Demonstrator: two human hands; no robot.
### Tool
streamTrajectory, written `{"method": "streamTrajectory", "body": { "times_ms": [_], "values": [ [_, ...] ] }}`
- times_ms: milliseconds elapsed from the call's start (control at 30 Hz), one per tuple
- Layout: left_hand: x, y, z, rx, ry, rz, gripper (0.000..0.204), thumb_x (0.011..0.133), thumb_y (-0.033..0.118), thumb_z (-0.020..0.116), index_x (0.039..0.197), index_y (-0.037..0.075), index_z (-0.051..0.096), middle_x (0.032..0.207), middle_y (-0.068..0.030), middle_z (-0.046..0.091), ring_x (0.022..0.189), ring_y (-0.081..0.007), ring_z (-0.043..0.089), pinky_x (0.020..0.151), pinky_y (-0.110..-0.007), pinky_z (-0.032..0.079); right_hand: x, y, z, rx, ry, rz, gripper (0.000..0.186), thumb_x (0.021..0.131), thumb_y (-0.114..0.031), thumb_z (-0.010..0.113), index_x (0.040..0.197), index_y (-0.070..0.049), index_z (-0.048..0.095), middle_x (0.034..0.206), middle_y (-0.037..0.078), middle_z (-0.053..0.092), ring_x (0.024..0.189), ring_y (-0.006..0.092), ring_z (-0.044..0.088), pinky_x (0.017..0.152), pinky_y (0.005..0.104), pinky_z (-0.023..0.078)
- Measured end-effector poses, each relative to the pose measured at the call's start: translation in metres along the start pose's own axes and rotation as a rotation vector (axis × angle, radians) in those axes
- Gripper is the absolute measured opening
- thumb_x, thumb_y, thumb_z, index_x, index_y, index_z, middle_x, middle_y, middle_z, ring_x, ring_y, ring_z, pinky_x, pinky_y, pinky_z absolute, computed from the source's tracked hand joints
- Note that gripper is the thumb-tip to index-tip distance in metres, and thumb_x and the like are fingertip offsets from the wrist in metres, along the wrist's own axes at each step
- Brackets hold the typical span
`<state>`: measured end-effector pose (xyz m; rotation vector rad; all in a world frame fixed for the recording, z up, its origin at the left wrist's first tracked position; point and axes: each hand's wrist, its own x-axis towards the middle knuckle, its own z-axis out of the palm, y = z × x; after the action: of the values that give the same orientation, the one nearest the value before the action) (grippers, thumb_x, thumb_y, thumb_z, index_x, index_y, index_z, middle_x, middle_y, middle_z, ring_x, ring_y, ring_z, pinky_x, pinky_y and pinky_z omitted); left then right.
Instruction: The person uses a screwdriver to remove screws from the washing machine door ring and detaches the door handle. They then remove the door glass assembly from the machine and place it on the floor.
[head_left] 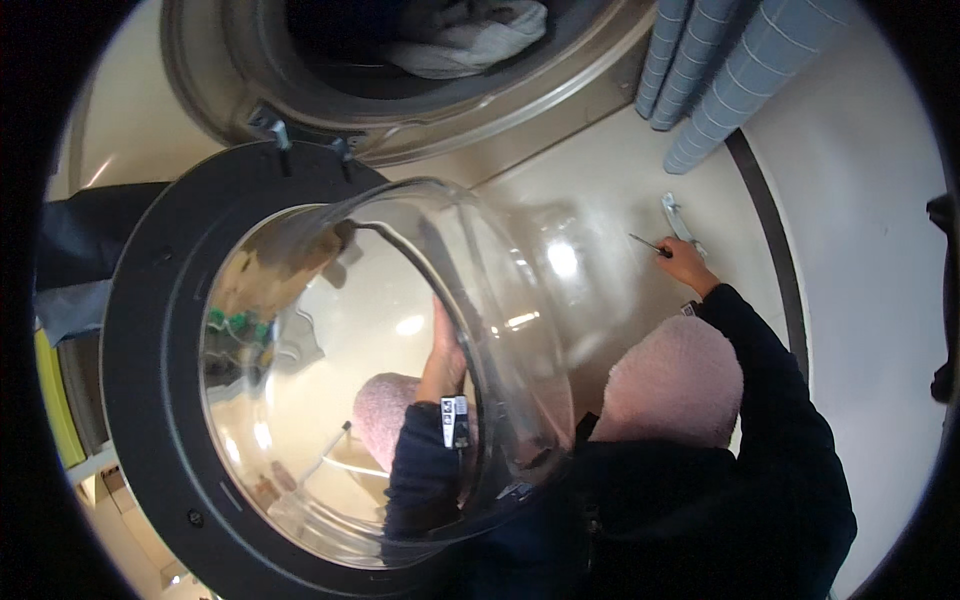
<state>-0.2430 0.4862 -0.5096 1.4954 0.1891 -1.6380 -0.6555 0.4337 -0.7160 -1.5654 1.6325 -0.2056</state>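
The open round door of a front-loading washer, with a black ring (150,330) and a clear bulging glass bowl (520,350), fills the left and middle. My left hand (446,345) appears through the glass, fingers stretched upward beside the bowl's wall; whether it touches the glass I cannot tell. To the right, my right hand (688,264) is closed on a thin, dark, pointed tool (648,243), its tip aimed left. Just beyond that hand a pale, narrow metal-looking piece (672,208) lies on the light floor; its kind is unclear.
Above is the washer's drum opening (330,80) with a pale cloth (470,40) inside. Grey, grid-lined rolls (745,85) stand at the upper right, near a white wall (860,250). Pink fluffy rounded shapes (672,385) lie near my arms. A yellow-green strip (58,395) edges the left.
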Motion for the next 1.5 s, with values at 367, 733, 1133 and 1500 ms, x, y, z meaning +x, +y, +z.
{"method": "streamTrajectory", "body": {
  "times_ms": [367, 733, 1133, 1500],
  "values": [
    [0.004, 0.001, -0.005, -0.024, -0.100, -0.023, 0.075, 0.090, 0.068, 0.033, 0.108, 0.000, 0.058, 0.097, -0.0194, 0.061, 0.085, -0.0338, 0.061, 0.073, -0.047, 0.053, -0.004, -0.029, -0.008, 0.804, -0.312, 0.176, 0.018, 0.087, -0.014, 0.063, 0.099, -0.006, 0.052, 0.070, 0.005, 0.059, 0.052, 0.0096, 0.051, 0.040, 0.0248, 0.036],
    [-0.029, 0.001, 0.041, 0.081, 0.145, -0.001, 0.064, 0.084, 0.069, 0.039, 0.084, 0.009, 0.059, 0.072, -0.0103, 0.056, 0.064, -0.0256, 0.054, 0.058, -0.041, 0.047, -0.003, -0.051, -0.014, 0.861, -0.287, 0.163, 0.020, 0.089, -0.022, 0.061, 0.100, -0.008, 0.054, 0.075, 0.003, 0.061, 0.056, 0.0093, 0.052, 0.046, 0.0240, 0.039],
    [-0.013, -0.005, 0.004, 0.114, -0.152, 0.104, 0.061, 0.093, 0.057, 0.042, 0.106, -0.001, 0.058, 0.088, -0.0144, 0.062, 0.077, -0.0268, 0.063, 0.064, -0.039, 0.054, 0.075, -0.117, 0.012, -0.219, 0.055, -0.411, 0.022, 0.079, -0.024, 0.068, 0.092, -0.007, 0.059, 0.091, 0.014, 0.064, 0.089, 0.0354, 0.062, 0.077, 0.0455, 0.049],
    [0.021, -0.007, -0.001, 0.040, 0.037, -0.080, 0.070, 0.078, 0.080, 0.040, 0.084, 0.012, 0.056, 0.071, -0.0084, 0.052, 0.058, -0.0233, 0.052, 0.049, -0.038, 0.044, 0.076, -0.095, 0.042, -0.182, 0.002, -0.243, 0.014, 0.078, -0.015, 0.066, 0.084, -0.005, 0.060, 0.080, 0.018, 0.064, 0.082, 0.0384, 0.062, 0.072, 0.0489, 0.049]
  ]
}}
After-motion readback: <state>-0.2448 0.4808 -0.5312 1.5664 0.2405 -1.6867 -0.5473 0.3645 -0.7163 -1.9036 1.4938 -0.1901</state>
